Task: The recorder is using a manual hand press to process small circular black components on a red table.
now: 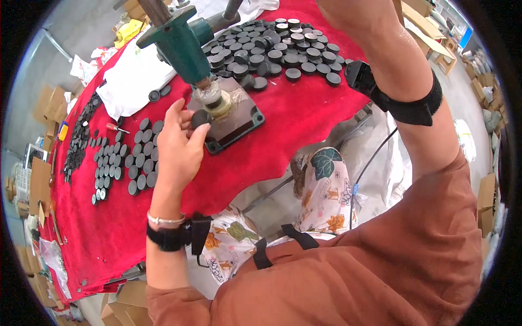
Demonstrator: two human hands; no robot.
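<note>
Black disc (202, 119) pinched between thumb and fingers, I held my left hand (178, 145) just beside the pale round fitting (220, 104) under the green press (184, 51). That put the disc over the near-left part of the press's base plate (236, 118), which sat on the red-covered table (272, 144). My right hand (350, 13) was raised at the upper edge of the view (cut off there, so I cannot tell whether it was gripping anything). Beyond the plate spread a heap of similar discs (292, 74); to my left stood closer-set groups (140, 161), near a red-handled screwdriver (112, 126).
</note>
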